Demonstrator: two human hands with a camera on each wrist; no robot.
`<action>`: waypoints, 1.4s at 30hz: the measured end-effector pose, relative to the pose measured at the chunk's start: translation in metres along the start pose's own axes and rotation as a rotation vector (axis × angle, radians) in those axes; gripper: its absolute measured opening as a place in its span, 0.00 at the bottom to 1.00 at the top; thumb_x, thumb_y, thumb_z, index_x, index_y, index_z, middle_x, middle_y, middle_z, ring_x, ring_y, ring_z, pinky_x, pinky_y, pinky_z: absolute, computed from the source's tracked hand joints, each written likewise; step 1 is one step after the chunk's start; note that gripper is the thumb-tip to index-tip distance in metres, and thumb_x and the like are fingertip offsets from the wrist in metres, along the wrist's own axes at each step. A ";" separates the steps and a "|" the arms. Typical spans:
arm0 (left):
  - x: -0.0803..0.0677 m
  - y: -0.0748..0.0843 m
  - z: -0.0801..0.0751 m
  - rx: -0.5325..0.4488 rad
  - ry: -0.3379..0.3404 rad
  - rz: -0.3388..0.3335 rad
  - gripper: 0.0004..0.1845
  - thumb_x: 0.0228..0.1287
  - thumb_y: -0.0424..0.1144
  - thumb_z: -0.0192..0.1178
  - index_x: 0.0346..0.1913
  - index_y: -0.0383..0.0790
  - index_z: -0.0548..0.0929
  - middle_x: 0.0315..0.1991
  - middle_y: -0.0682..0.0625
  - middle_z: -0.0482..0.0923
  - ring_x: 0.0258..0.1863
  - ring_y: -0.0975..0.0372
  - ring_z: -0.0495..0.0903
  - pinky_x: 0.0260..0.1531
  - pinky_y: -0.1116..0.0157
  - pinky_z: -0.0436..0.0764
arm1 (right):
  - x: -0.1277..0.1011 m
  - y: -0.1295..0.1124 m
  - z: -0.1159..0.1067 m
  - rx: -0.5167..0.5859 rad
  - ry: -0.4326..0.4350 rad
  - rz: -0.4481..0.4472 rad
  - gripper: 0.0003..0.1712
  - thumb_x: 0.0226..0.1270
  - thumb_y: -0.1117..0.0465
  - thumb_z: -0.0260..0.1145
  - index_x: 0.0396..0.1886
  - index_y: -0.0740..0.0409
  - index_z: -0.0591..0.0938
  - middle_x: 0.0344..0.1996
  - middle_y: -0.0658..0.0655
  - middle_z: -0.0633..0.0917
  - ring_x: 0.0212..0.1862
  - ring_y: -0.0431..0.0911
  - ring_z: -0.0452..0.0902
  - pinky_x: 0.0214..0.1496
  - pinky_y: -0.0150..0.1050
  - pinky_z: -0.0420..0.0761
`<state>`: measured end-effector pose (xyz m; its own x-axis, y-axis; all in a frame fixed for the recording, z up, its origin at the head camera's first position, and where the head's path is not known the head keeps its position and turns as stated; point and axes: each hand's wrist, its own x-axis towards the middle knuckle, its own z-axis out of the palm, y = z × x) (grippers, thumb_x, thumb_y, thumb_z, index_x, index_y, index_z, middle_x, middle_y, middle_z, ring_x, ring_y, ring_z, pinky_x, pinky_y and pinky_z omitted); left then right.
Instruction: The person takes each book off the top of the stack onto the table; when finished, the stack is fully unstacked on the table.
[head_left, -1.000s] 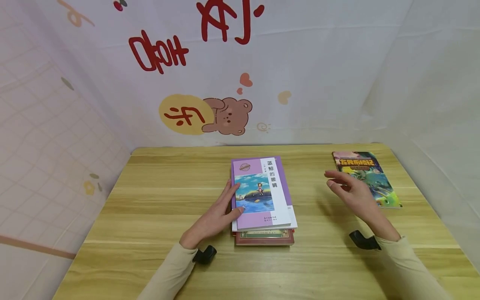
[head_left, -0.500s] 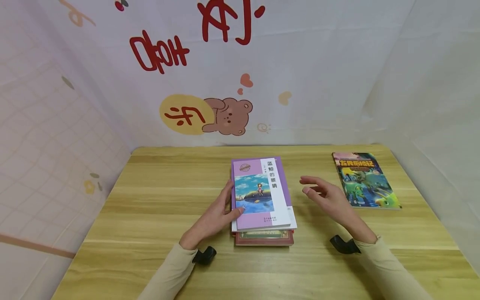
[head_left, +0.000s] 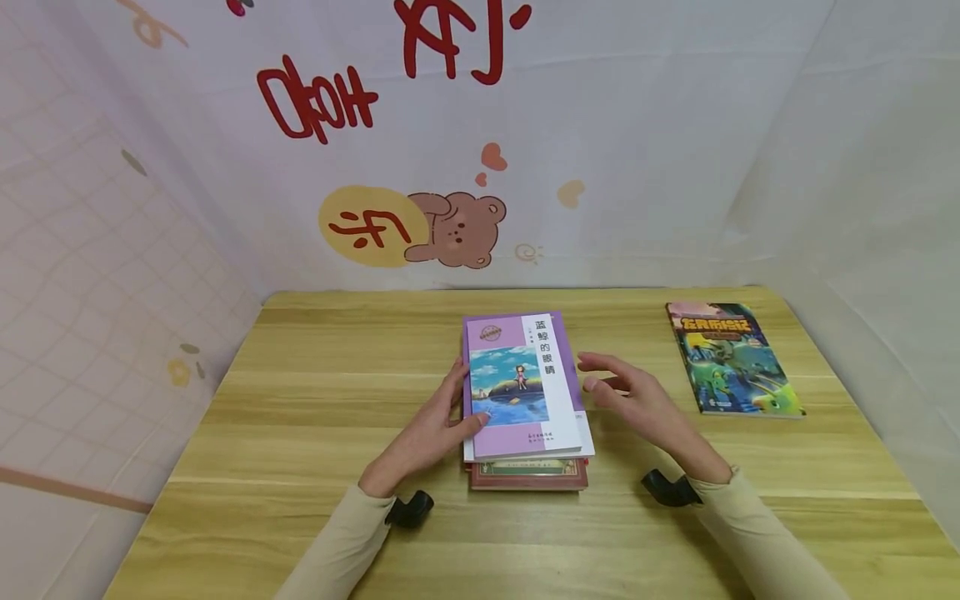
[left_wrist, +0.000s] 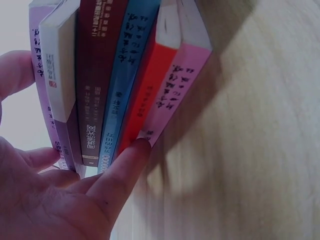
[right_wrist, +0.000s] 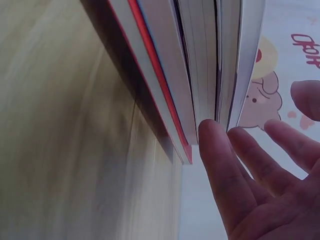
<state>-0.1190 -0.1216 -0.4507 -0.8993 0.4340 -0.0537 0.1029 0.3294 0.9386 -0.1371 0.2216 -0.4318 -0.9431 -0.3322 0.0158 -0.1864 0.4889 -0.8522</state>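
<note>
A stack of several books lies mid-table, with a lilac-and-white paperback [head_left: 517, 387] on top. Below it are a purple-and-white book [left_wrist: 60, 65], a dark red book [left_wrist: 95, 115], a blue book [left_wrist: 122, 65], a red book [left_wrist: 155, 75] and a pink book [left_wrist: 185, 70] at the bottom. My left hand [head_left: 423, 437] rests along the spines, thumb over the top cover's edge and a finger touching the lower spines. My right hand [head_left: 637, 400] is held at the page-edge side, fingers loosely bent, fingertips right at the stack's edge and holding nothing.
A colourful dinosaur-covered book [head_left: 735, 358] lies flat at the back right of the wooden table [head_left: 337, 367]. A white printed cloth [head_left: 637, 125] stands behind the table, with more cloth at both sides. Black wrist mounts [head_left: 408, 508] are on both sleeves.
My right hand has moved left, from over the dinosaur book to the right side of the stack. My left hand and the books have stayed about where they were.
</note>
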 end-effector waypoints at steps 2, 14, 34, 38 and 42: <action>0.001 0.001 0.000 0.002 0.000 0.002 0.48 0.74 0.47 0.64 0.85 0.46 0.44 0.85 0.43 0.30 0.81 0.47 0.51 0.66 0.52 0.73 | 0.001 0.000 0.002 0.000 -0.008 -0.011 0.29 0.80 0.53 0.62 0.76 0.54 0.72 0.68 0.62 0.78 0.61 0.61 0.79 0.59 0.58 0.81; 0.001 0.003 0.000 0.035 0.013 0.006 0.48 0.73 0.48 0.63 0.84 0.42 0.46 0.85 0.43 0.31 0.80 0.45 0.54 0.64 0.53 0.76 | 0.007 -0.005 0.005 0.016 -0.023 -0.057 0.34 0.78 0.51 0.64 0.79 0.52 0.68 0.68 0.64 0.76 0.53 0.58 0.83 0.50 0.46 0.85; 0.004 0.006 0.002 0.163 0.048 -0.053 0.52 0.66 0.57 0.69 0.84 0.43 0.54 0.85 0.45 0.35 0.81 0.48 0.49 0.76 0.46 0.57 | 0.012 -0.008 0.016 -0.106 -0.013 -0.026 0.37 0.74 0.47 0.68 0.78 0.51 0.71 0.67 0.62 0.76 0.51 0.53 0.79 0.49 0.44 0.82; 0.005 0.005 0.004 0.175 0.055 -0.061 0.53 0.65 0.59 0.69 0.84 0.44 0.54 0.85 0.46 0.36 0.82 0.49 0.46 0.76 0.45 0.54 | 0.013 -0.009 0.020 -0.132 -0.006 -0.001 0.41 0.71 0.46 0.71 0.79 0.54 0.69 0.63 0.65 0.73 0.47 0.53 0.79 0.46 0.42 0.82; 0.003 0.005 0.005 0.178 0.066 -0.067 0.53 0.65 0.59 0.69 0.84 0.45 0.54 0.85 0.46 0.36 0.82 0.49 0.45 0.76 0.45 0.54 | 0.015 -0.009 0.024 -0.139 -0.037 0.042 0.47 0.69 0.42 0.72 0.81 0.53 0.65 0.61 0.67 0.71 0.47 0.54 0.79 0.46 0.42 0.83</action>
<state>-0.1194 -0.1144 -0.4477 -0.9318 0.3525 -0.0861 0.1104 0.5014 0.8581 -0.1435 0.1928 -0.4362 -0.9404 -0.3377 -0.0396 -0.1863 0.6091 -0.7709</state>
